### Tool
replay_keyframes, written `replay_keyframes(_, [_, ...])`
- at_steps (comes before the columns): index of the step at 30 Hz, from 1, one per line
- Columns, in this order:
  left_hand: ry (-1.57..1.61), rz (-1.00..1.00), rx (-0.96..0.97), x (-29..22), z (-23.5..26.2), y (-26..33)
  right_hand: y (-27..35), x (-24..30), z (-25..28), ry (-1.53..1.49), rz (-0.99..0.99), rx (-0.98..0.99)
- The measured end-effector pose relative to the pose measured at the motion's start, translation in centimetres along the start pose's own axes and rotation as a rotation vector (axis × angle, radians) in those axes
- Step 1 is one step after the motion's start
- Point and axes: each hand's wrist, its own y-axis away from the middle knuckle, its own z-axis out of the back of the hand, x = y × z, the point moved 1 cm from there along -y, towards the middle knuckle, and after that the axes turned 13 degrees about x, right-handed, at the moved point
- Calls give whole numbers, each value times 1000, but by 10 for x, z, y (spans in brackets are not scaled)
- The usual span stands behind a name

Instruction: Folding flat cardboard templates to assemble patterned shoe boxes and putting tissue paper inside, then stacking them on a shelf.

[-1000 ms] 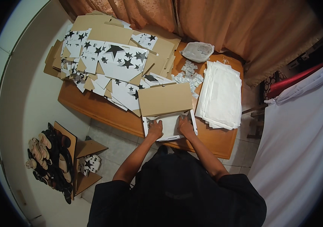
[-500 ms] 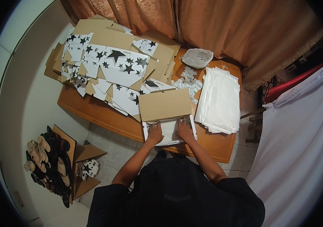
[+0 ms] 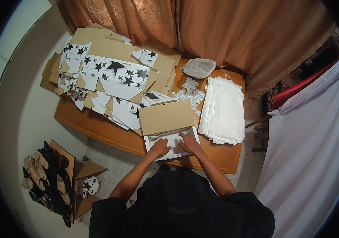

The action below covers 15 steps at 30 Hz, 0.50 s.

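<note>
— Quick tally: two bare hands, the left hand (image 3: 160, 147) and the right hand (image 3: 189, 143), both laid flat in one open white shallow cardboard box (image 3: 172, 142) with its one brown lid flap (image 3: 165, 117) up.

— And on the one orange-brown wooden table (image 3: 98, 127)?

— One stack of white paper sheets (image 3: 224, 111), one clear plastic bag (image 3: 198, 67), one scatter of small white packets (image 3: 188, 90), too small to count. The heap of flat brown-and-white star-printed cardboard blanks (image 3: 110, 75) overlaps too much for a number.

— The floor?

— One open brown cardboard carton (image 3: 83, 174) and one row of sandals (image 3: 44, 180), pairs unclear.
</note>
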Motion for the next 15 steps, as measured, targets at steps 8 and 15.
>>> replay_keyframes(8, [359,-325,-287,-95,89,-21,23,-30,85,-318,72,-362])
replay_keyframes(15, [375,-406,-365,-156,138,-92,-9,-97,146,-397,39,-489])
